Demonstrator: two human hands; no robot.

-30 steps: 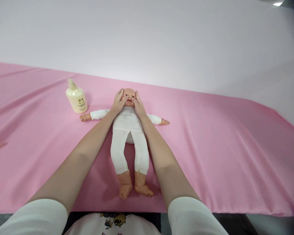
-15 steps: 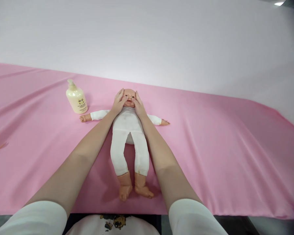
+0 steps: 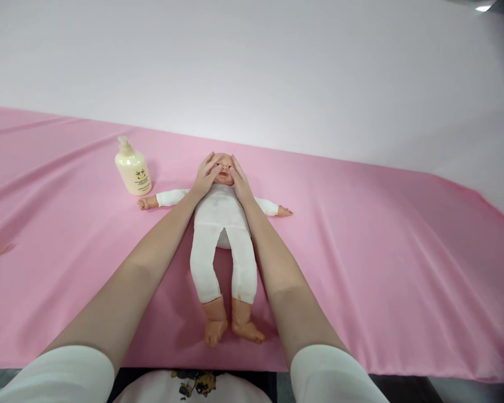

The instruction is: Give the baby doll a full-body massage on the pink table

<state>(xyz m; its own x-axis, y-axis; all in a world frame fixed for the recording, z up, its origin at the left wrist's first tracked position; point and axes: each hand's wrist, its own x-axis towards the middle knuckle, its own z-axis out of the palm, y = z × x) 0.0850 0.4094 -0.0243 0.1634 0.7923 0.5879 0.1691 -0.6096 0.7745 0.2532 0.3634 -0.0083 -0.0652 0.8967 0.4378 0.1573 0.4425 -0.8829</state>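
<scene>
1. Your left hand [image 3: 205, 177] and right hand [image 3: 239, 182] cup the head of a baby doll [image 3: 222, 224] that lies on its back on a pink cloth [image 3: 382, 252]. The doll's feet point toward you and its arms are spread out to either side.

2. The fingers of both hands are spread and laid flat against the doll's cheeks and temples. They press on the face rather than clamp it, and the thumbs sit near the nose and eyes.

3. The doll's head lies between your two sets of fingertips. Its white-suited trunk runs back under your wrists, and its legs lie between your forearms.

4. Judging by its look, the doll is light. The head, hands and feet appear to be moulded vinyl, firm but with some give. The body under the white suit looks stuffed and floppy, so it will likely sag if you lift it by one end.

5. The smooth face may slide under your palms. Your surest hold appears to be around the trunk or under the head and back, not by a limb.

6. A cream pump bottle [image 3: 133, 169] stands upright just beyond your left fingers, near the doll's outstretched hand and apart from it.

7. The cloth lies in loose folds and may well shift if the doll is dragged across it.
</scene>
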